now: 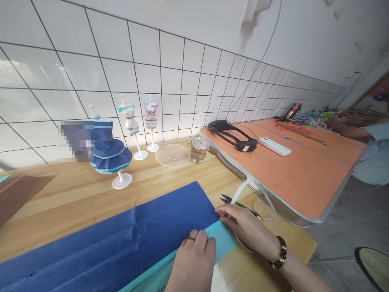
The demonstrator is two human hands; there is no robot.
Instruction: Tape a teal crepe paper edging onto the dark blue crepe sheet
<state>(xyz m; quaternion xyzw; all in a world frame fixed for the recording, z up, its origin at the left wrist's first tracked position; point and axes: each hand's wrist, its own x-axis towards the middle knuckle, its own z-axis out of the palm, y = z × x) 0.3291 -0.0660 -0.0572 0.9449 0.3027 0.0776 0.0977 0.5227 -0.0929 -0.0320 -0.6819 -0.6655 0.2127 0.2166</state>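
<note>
Left hand (193,257): fingers curled down on turquoise strip (221,237); whether pinching, cannot tell. Right hand (247,225): thumb and forefinger nearly together where strip meets blue sheet (121,231); firm hold cannot be told. Blue sheet spreads across tabletop (69,194), beyond and left of left fingers. Scissors (254,213) and white tape (239,192) just beyond right fingers; glass (199,152) farther off.

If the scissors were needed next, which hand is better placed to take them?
Probably the right hand: the scissors lie just beyond it, though its fingertips are at the edge of the blue sheet. The left hand is farther off, at the turquoise strip.
</note>
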